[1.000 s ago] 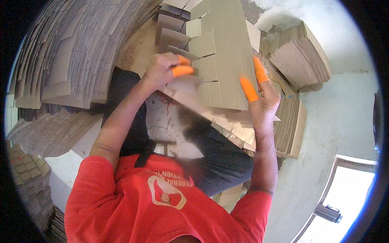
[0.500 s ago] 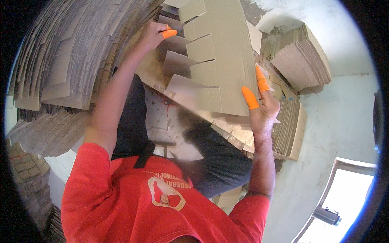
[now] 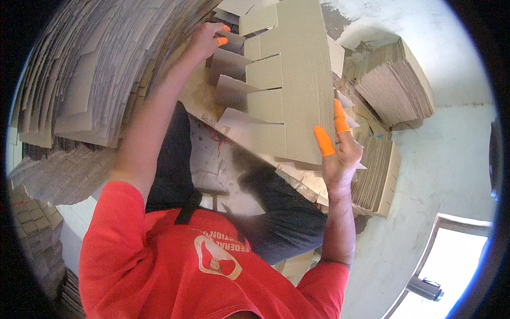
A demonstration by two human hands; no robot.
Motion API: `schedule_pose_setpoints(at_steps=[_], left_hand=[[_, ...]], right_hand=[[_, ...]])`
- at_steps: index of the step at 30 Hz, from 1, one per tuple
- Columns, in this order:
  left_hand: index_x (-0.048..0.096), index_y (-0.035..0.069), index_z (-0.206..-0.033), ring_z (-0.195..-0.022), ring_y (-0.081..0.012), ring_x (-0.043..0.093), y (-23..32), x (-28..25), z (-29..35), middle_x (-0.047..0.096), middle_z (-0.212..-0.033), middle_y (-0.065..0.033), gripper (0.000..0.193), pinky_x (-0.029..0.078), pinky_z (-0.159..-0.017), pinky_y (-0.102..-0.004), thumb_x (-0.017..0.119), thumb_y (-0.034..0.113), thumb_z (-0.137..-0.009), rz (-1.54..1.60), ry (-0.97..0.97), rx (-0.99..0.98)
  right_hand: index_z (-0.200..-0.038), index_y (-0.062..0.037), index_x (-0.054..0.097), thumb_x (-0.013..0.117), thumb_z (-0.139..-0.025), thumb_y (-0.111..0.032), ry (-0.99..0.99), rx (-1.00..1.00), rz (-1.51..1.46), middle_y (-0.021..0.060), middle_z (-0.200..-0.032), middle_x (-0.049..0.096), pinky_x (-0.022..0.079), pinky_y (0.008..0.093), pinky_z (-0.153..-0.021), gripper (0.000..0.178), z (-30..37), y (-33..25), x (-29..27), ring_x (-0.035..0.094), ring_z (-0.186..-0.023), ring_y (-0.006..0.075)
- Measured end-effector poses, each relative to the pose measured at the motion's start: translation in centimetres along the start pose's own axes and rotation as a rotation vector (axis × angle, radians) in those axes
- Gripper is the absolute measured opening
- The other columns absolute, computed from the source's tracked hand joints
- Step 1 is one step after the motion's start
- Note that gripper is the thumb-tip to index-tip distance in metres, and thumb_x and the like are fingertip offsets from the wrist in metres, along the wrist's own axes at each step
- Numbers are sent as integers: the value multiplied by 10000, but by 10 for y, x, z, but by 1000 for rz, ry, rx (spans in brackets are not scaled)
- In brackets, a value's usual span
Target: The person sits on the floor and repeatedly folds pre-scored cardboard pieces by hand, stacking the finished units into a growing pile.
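Above my lap, I brace the flat corrugated box blank (image 3: 289, 80) with my right hand (image 3: 337, 151) while my left hand (image 3: 204, 40) pinches a far flap (image 3: 228, 42); folding cleanly along each crease seems best.

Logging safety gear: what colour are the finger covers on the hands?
Bright orange finger covers, clearest in the head view.

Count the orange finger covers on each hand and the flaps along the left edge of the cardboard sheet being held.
Finger covers, left hand: 2
Finger covers, right hand: 2
Flaps on cardboard sheet: 4 seen
Total: 8
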State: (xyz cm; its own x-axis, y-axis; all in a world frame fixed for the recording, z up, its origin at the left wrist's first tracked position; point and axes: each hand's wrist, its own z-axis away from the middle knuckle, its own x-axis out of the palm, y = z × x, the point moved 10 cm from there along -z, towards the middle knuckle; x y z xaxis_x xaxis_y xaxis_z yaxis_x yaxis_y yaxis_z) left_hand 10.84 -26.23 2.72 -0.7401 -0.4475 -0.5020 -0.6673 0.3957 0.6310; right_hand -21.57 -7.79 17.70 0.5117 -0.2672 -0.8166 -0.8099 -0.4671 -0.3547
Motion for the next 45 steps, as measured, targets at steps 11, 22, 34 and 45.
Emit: schedule_pose_setpoints(at_steps=[11,22,34,45], left_hand=[[745,29,-897,-692,-185,657,3,-6,25,712,-789,-150,158,507,-667,-315,747,71,-744,152,106,-304],[745,20,-863,-615,-164,646,-6,3,10,689,-697,-145,125,504,-595,-304,733,65,-747,148,-40,-348],[731,-12,-849,-547,-160,651,10,5,-11,674,-659,-157,115,523,-556,-326,704,28,-744,136,-74,-283],[705,28,-1042,-744,-197,676,26,-16,-8,715,-872,-134,337,526,-708,-328,791,156,-743,168,176,-69]], right_hand=[[-1402,-35,483,717,-816,20,22,13,-143,22,-1089,682,441,188,-783,633,16,1,0,528,-825,45],[-1387,-20,495,714,-833,5,-52,120,-168,73,-1139,689,460,222,-851,596,1,-3,2,587,-895,73],[-1407,-44,480,695,-817,31,-162,-61,-221,76,-1040,691,492,247,-772,632,-16,-14,13,569,-783,98],[-1449,-42,386,685,-765,64,-481,-19,-235,144,-900,682,519,362,-595,754,-25,-16,70,646,-704,254]])
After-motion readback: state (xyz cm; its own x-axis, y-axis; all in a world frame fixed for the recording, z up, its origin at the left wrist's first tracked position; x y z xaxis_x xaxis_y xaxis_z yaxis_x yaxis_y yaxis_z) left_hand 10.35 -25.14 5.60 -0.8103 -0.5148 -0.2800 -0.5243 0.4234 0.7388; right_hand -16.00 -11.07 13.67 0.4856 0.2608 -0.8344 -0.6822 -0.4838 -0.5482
